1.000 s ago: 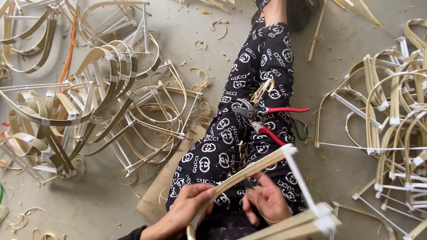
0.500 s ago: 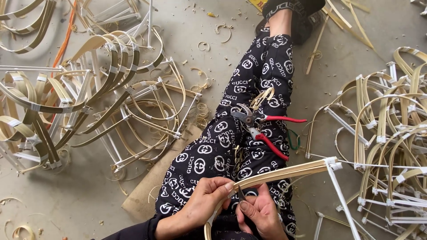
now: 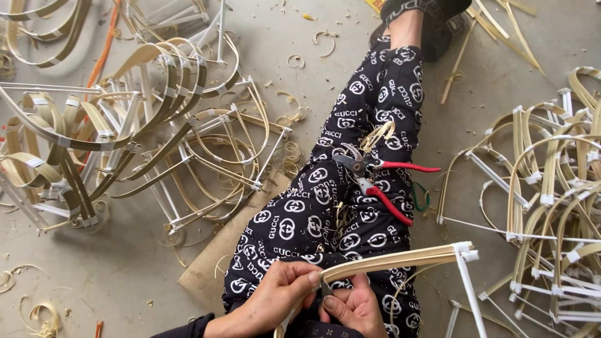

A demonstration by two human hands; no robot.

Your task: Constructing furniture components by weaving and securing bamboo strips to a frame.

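**Ana:** Head view, and both hands are low at six o'clock. The left hand (image 3: 275, 299) has fingers curled tight around a bundle of bamboo strips (image 3: 391, 258) running out toward three o'clock.

**Ben:** And the right hand (image 3: 354, 310)?

**Ana:** Closed just below the strips' near end, pinching something small; I can't tell what. Looks like a binding step at that end.

**Ben:** Tools?

**Ana:** Red-handled pliers (image 3: 382, 184) lie on the patterned trousers (image 3: 300, 219) at twelve o'clock, untouched. Next likely needs a steady grip while tightening.
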